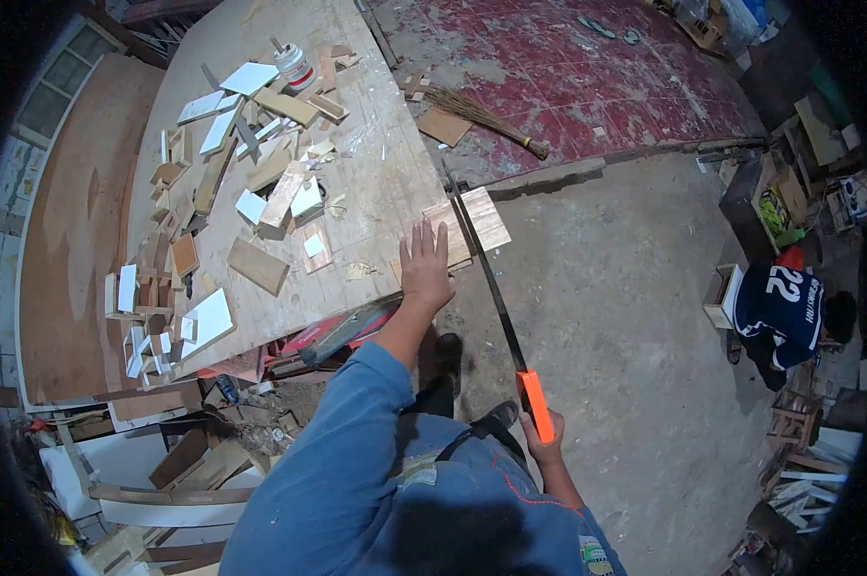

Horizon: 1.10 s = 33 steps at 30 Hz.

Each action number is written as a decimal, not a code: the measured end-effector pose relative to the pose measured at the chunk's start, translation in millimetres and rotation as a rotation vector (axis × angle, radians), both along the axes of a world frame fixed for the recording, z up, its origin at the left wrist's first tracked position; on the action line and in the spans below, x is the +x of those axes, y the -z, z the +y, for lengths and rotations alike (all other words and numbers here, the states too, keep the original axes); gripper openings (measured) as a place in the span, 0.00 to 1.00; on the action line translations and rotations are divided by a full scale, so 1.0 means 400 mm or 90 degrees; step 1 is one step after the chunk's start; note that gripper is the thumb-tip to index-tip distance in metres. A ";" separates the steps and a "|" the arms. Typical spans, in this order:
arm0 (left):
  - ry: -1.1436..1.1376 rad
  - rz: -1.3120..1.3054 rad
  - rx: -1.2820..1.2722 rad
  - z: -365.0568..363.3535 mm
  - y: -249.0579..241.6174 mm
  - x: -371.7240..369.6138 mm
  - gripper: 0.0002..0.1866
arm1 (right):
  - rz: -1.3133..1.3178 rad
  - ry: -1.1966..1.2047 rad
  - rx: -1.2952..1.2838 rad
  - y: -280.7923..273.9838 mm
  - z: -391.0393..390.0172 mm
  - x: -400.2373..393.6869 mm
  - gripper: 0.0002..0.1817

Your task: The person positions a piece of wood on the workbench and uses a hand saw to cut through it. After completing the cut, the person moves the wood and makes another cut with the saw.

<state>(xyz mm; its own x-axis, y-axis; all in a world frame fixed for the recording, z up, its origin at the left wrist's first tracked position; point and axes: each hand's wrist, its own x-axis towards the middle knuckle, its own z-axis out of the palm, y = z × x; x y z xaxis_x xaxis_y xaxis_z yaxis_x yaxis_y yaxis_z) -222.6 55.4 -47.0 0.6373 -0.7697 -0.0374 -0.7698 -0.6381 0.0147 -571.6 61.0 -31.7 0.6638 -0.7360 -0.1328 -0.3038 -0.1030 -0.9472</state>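
My left hand [427,269] lies flat with fingers spread on a light wooden board [485,217], which sticks out past the right edge of the worktable [356,221]. Wrapped round the orange handle of a handsaw [537,408] is my right hand [546,440], low and to the right. The long dark blade slants up and to the left from the handle and crosses the board just right of the table edge. Whether the teeth have entered the wood cannot be made out.
Wood offcuts [258,265], white-faced pieces [208,319] and a labelled tub [294,69] lie on the table. A broom [486,120] rests on the red floor beyond. Another person [782,312] is crouched at the right beside a small box [721,296].
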 end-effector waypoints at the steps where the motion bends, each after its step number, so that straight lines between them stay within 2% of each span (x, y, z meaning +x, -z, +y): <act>1: -0.001 0.030 -0.023 0.002 -0.007 -0.003 0.54 | 0.001 -0.011 -0.024 0.012 0.003 -0.005 0.12; 5: -0.035 0.110 0.020 -0.027 -0.026 0.019 0.54 | 0.024 -0.012 0.022 0.016 0.018 -0.002 0.11; 7: -0.044 0.085 0.040 -0.043 -0.014 0.029 0.55 | -0.061 -0.024 -0.073 -0.001 0.019 0.026 0.09; 8: -0.042 0.087 0.039 -0.049 -0.010 0.031 0.55 | -0.059 -0.023 -0.075 0.004 0.014 0.030 0.09; 10: -0.030 0.006 0.028 -0.045 -0.009 0.022 0.52 | -0.031 -0.102 -0.224 0.005 0.014 0.028 0.07; 11: -0.030 0.008 0.055 -0.045 -0.007 0.027 0.53 | -0.028 -0.107 -0.240 0.003 0.016 0.029 0.07; 15: -0.036 0.044 0.065 -0.048 -0.027 0.027 0.55 | -0.001 -0.130 -0.241 0.001 0.021 0.026 0.07; 20: -0.029 0.054 0.087 -0.050 -0.031 0.028 0.60 | -0.016 -0.022 -0.041 -0.026 0.019 0.023 0.13; 23: -0.029 0.046 0.086 -0.049 -0.026 0.028 0.59 | -0.006 0.019 0.048 -0.031 0.018 0.008 0.10; 27: -0.030 0.054 0.087 -0.049 -0.031 0.031 0.58 | 0.032 -0.005 0.000 -0.021 0.010 0.005 0.10; 29: -0.028 0.037 0.092 -0.050 -0.023 0.029 0.58 | 0.004 -0.036 -0.106 -0.027 0.011 0.025 0.08; 33: -0.032 0.031 0.080 -0.049 -0.027 0.025 0.58 | -0.044 -0.070 -0.142 -0.022 0.014 0.048 0.06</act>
<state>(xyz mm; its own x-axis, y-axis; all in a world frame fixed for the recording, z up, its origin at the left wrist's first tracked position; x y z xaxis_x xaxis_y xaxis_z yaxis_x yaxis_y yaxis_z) -212.6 35.7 -36.3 0.6700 -0.7243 -0.1628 -0.7372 -0.6749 -0.0311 -552.4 66.6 -22.8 0.7429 -0.6654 0.0729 -0.2147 -0.3400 -0.9156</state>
